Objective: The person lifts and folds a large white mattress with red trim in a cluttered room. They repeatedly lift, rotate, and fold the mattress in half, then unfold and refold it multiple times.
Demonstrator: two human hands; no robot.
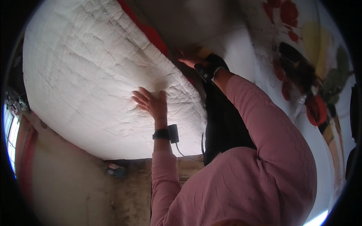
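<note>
A thick white quilted pad (93, 76), wrinkled and crossed by thin reddish lines, spreads over the left and middle of the view. My left hand (151, 103) lies palm down on it, fingers apart, with nothing held. To the right, beyond the pad's edge, my right hand (195, 60) is low in shadow near my dark-clothed leg (223, 118). A tan item (204, 52) is beside that hand; whether I grip it cannot be told. Red fabric (154, 38) shows along the pad's upper right edge. Both wrists wear dark strapped devices.
Pale material with red, yellow and green patterns (319, 56) is at the right. A cable (186, 158) runs from my left wrist device. Small items (114, 169) lie below the pad's lower edge. A bright barred window (12, 138) is at the far left.
</note>
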